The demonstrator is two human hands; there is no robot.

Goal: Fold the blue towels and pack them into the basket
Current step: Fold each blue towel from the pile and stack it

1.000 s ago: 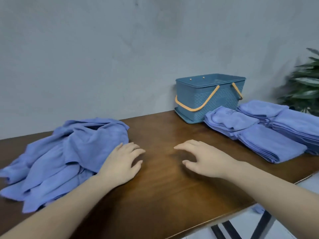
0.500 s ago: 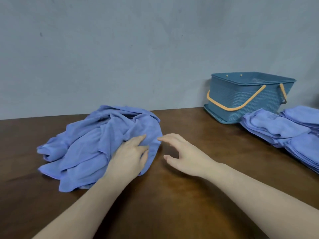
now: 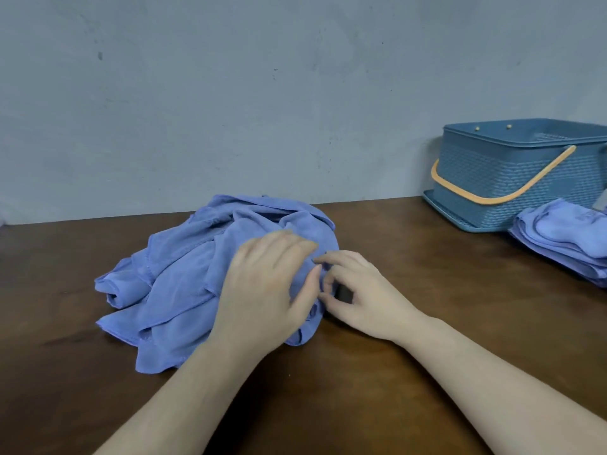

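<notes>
**Both hands at the heap of unfolded towels**

Far left: bare dark wooden table (image 3: 59, 372), backed by a plain grey wall (image 3: 230, 93).

Left of centre: a crumpled heap of blue towels (image 3: 177, 284), unfolded, lying on the table close to the wall, loose corners spilling toward the near edge.

On the heap's right part: left hand (image 3: 266, 290), palm down, resting flat on the cloth. Fingers (image 3: 295, 246) straight and close together, pointing up and right, pressing the fabric rather than curling round it; thumb lying along the heap's right edge.

Just right of that, touching the same edge of cloth: right hand (image 3: 361, 297), coming in from the lower right. Its fingers (image 3: 331, 257) curled inward at the towel's border, index tip and thumb closing on the fabric fold, a small dark gap showing under the palm. Grip looks like a pinch on the towel edge, though the contact itself is partly hidden by the left thumb.

Both forearms bare, reaching in from the bottom of the view.

Far right, against the wall: blue woven-pattern basket (image 3: 512, 185) with an orange handle (image 3: 499, 197) hanging down its front, standing on a matching blue tray (image 3: 453, 218).

Just in front of the basket, at the right edge: a stack of folded blue towels (image 3: 565, 238), lying on the table, cut off by the frame, well apart from the heap.
</notes>
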